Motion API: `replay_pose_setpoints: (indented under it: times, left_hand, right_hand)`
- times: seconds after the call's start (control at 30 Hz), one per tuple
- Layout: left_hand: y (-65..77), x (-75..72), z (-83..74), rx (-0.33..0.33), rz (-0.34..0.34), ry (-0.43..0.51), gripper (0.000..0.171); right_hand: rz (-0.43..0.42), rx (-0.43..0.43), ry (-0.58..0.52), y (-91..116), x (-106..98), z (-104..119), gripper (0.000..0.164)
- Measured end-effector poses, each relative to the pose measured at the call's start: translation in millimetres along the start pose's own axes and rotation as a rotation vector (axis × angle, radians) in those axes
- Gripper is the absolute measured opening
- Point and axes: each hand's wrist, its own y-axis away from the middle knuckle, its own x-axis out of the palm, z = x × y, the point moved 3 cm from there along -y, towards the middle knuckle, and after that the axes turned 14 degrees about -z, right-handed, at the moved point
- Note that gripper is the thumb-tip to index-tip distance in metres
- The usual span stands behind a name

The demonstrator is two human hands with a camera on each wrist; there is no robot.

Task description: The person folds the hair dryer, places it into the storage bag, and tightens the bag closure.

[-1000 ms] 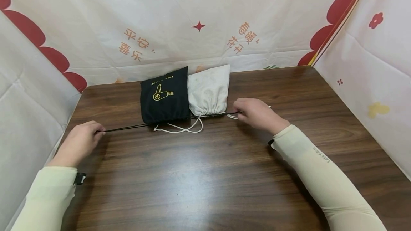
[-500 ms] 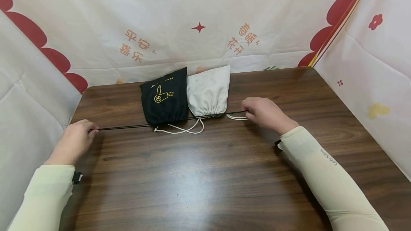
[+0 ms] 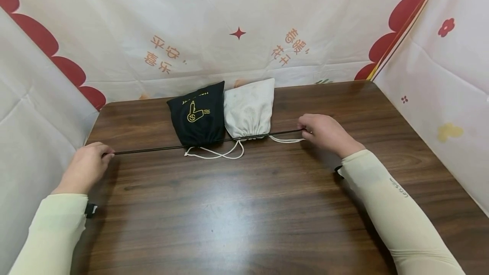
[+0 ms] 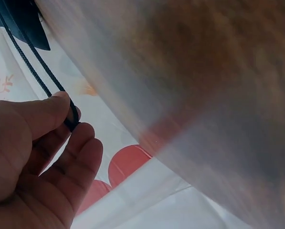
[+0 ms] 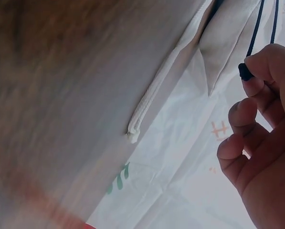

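Observation:
A black drawstring bag (image 3: 198, 116) with a yellow hair dryer print lies at the back of the table, its mouth gathered toward the front. My left hand (image 3: 85, 164) pinches the looped end of its black drawstring (image 4: 30, 57) between thumb and fingers. On the other side my right hand (image 3: 328, 133) pinches the knotted end of the black drawstring (image 5: 257, 28). The cord stretches taut between both hands and passes over the mouth of a white drawstring bag (image 3: 250, 107). That bag's white cords (image 3: 225, 156) lie loose on the table.
The brown wooden table (image 3: 214, 220) is backed by a white printed cloth (image 3: 206, 16). More cloth hangs along the left and right sides. Cream sleeves (image 3: 386, 207) cover both forearms.
My right hand has moved right and my left hand slightly left, drawing out more black cord. The black bag's mouth has bunched narrower.

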Motion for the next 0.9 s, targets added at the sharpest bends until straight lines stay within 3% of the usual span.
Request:
replay_pose_setpoints:
  times: [0.27, 0.5, 0.7, 0.9]
  left_hand:
    - [-2.7, -0.4, -8.7, -0.035, 0.026, -0.011, 0.004]
    - [2.0, -3.0, -16.0, -0.052, 0.04, 0.032, 0.006]
    - [10.8, -9.6, -24.0, -0.12, 0.133, 0.098, 0.037]
    - [19.5, -22.7, -28.0, -0.109, 0.097, 0.129, 0.042]
  right_hand:
    - [0.014, 0.037, 0.021, 4, -2, -5, 0.014]
    - [0.005, 0.077, -0.042, 4, -1, -2, 0.013]
    - [0.0, 0.056, -0.079, 6, -5, 1, 0.011]
    - [-0.056, 0.069, -0.043, 22, -19, -9, 0.022]
